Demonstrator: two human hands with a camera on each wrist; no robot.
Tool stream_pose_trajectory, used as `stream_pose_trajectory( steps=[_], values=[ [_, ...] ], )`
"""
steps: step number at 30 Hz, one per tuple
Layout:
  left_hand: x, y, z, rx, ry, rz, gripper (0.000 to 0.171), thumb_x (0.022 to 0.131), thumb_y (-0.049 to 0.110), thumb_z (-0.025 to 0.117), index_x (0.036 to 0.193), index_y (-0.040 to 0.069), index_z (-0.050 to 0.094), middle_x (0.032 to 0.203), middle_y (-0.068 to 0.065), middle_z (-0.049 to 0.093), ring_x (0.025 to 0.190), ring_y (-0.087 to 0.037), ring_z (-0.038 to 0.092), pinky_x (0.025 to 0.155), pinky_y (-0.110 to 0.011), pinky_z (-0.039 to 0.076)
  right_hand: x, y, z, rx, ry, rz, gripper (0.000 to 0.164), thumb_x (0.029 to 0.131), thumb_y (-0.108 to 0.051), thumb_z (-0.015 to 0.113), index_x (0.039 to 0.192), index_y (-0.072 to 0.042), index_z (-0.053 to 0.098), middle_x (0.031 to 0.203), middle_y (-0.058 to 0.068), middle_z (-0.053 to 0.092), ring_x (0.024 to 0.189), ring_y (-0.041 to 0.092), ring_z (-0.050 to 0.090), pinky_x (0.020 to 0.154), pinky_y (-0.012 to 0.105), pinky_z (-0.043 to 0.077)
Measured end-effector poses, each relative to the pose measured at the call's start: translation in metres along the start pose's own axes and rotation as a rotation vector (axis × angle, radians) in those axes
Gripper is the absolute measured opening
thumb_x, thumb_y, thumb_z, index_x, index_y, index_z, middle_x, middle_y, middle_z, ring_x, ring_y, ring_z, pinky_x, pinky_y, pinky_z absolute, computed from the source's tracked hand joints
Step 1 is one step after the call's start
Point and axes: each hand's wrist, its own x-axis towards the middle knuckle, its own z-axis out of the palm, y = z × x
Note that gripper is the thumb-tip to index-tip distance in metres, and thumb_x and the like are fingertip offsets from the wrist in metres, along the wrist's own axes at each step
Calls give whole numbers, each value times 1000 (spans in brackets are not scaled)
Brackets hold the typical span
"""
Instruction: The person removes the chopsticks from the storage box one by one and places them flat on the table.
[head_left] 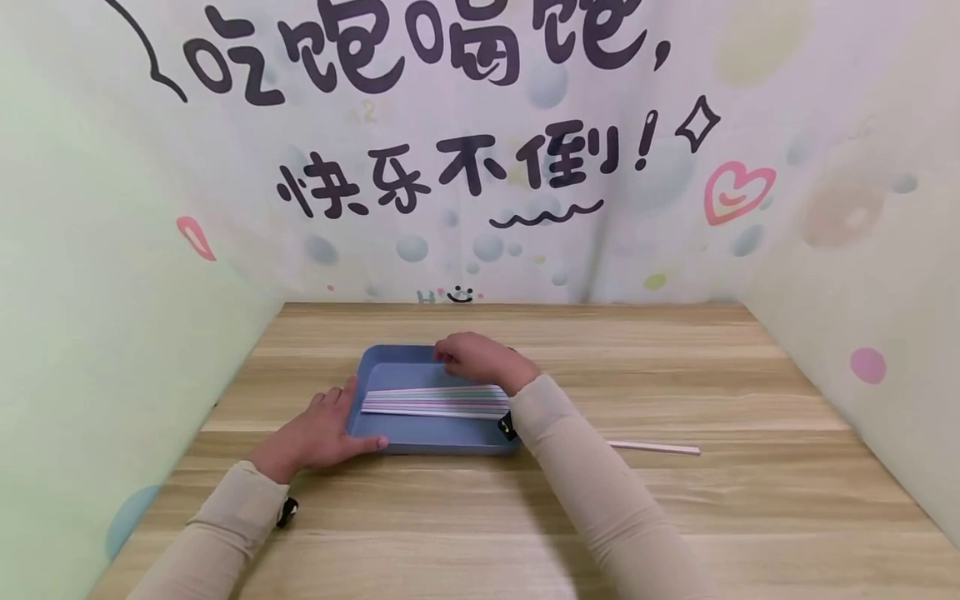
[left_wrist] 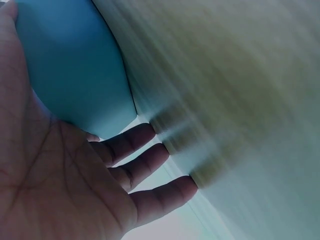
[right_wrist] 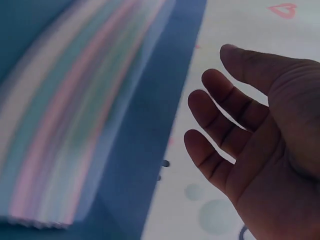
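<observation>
A shallow blue tray [head_left: 431,432] sits on the wooden table, holding a flat row of several long, thin, straw-like sticks [head_left: 423,402] in pale white, pink, green and lilac. At its left end, my left hand [head_left: 318,429] rests against the tray wall, thumb along the front rim. The left wrist view shows that hand's fingers extended beside the tray's outer side [left_wrist: 75,65]. Over the tray's back edge hovers my right hand [head_left: 480,360], fingers loosely bent around nothing. In the right wrist view, the sticks [right_wrist: 75,115] lie beside the empty right hand [right_wrist: 260,135].
One more pale stick [head_left: 660,448] lies on the table [head_left: 750,517] to the right of the tray, partly hidden by the right sleeve [head_left: 600,492]. A printed backdrop [head_left: 480,250] rises behind the table, with pale side walls at left and right.
</observation>
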Motion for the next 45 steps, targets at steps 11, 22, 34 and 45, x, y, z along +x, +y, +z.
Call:
stream_pose_trajectory(
  steps=[11,22,34,45],
  values=[
    [0,3,0,17,12,8,124,79,78,59,153,-10,12,141,-40,37,128,-54,37,101,-62,38,7,19,34,17,19,-36,15,99,-8,59,111,-11,69,99,0,63,87,13,55,81,26,46],
    [-1,3,1,26,10,1,124,79,78,59,152,-11,14,141,-40,37,128,-54,37,100,-62,38,8,21,40,30,10,-44,13,98,-9,61,108,-12,69,95,-2,62,85,13,54,80,27,45],
    [1,3,1,20,-1,-12,126,78,80,58,153,-10,12,142,-40,36,130,-54,35,101,-61,37,8,23,41,8,-23,-38,13,98,-7,60,106,-13,69,95,-2,62,85,13,54,81,27,45],
    [0,3,1,23,1,-9,124,79,78,59,153,-10,12,142,-40,35,130,-55,35,101,-62,37,8,20,41,24,-15,-32,13,99,-6,59,103,-13,69,98,-2,64,86,13,55,82,28,46]
  ],
)
